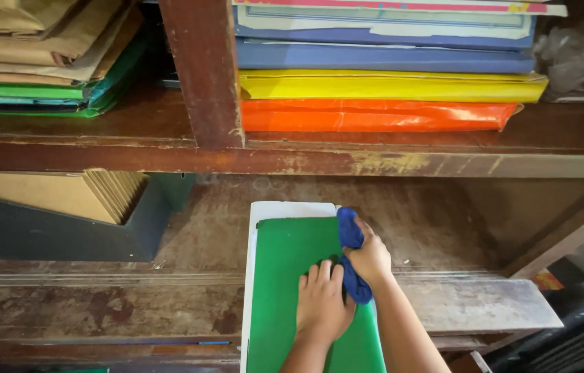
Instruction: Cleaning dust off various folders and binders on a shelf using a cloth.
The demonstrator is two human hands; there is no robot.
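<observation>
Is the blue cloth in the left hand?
No, the right hand grips the blue cloth; the left hand lies flat on the green folder.

Worn dark-brown wooden shelf unit [305, 162], paint scuffed and flaking along the front edge of the upper board. A thick wooden upright post [203, 69] splits the upper shelf. Left of the post: a stack of brown paper envelopes over green folders [43, 62]. Right of the post: stacked flat folders, orange plastic one [375, 116] at the bottom, yellow one [388, 86] on it, blue ones [381, 55] above, with a crumpled clear plastic bag [568, 55] just beside the stack. Lower shelf board [98, 304] is stained and scratched; on it a dark box holding tan card files [64, 214] at left, and a green folder on a white sheet [285, 276] in the middle, overhanging the front edge.
</observation>
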